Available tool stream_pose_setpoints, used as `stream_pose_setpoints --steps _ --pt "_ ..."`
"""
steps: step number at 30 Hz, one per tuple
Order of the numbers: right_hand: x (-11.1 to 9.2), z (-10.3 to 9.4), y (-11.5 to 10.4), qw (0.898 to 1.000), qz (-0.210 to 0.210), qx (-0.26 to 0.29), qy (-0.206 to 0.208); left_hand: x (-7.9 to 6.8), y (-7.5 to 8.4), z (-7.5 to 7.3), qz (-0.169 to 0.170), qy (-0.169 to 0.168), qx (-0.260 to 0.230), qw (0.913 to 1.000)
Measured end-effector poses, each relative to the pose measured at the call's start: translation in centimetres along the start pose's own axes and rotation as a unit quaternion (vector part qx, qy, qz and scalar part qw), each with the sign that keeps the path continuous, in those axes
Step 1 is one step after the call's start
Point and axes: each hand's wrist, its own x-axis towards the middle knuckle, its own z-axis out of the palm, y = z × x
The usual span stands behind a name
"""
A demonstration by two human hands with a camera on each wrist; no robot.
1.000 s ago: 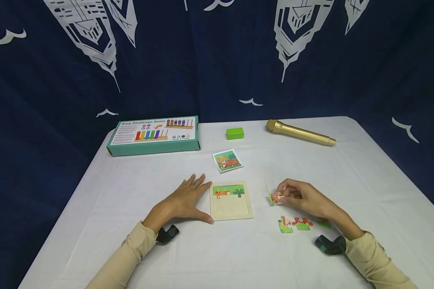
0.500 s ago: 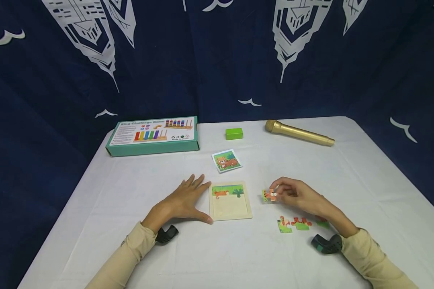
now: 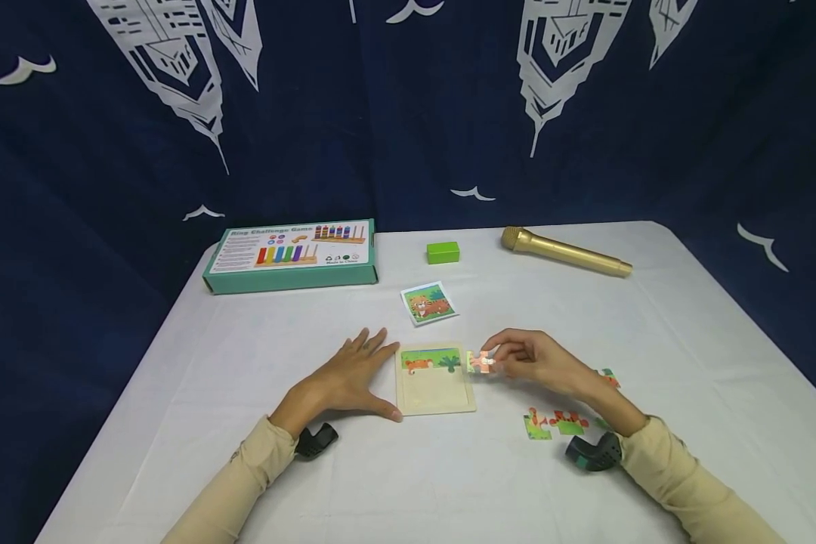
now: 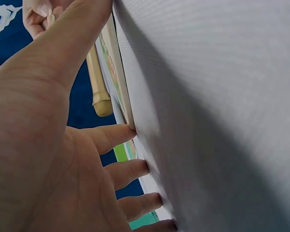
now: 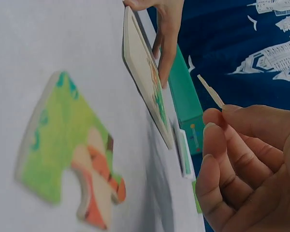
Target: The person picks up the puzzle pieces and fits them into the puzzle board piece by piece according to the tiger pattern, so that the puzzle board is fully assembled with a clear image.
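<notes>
Held puzzle piece (image 3: 480, 362) is hanging raised just beside the right edge of the wooden board (image 3: 435, 396), its longer way seemingly running left to right. Your right hand (image 3: 539, 364), the nearer one, is pinching it with the board lying to that hand's left. Your left hand (image 3: 347, 378) is lying spread wide, thumb and index finger touching the board's left edge. Loose pieces (image 3: 571, 428) are lying near your right forearm.

Two puzzle pieces (image 3: 610, 375), partly hidden by the right forearm (image 3: 615, 404). Game box (image 3: 289, 282), small print (image 3: 236, 249) (several lines) illegible. Sleeves (image 3: 690, 472), cut off by head view's lower edge.
</notes>
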Motion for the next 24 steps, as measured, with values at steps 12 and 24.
stream_pose_setpoints --steps 12,24 --pt "2.2 2.2 -0.5 0.999 -0.009 0.026 -0.024 0.1 -0.1 0.2 0.0 -0.001 0.008 1.0" --pt "4.0 4.2 -0.8 0.999 -0.003 0.038 -0.025 0.1 -0.1 0.0 -0.002 -0.006 0.006 1.0"
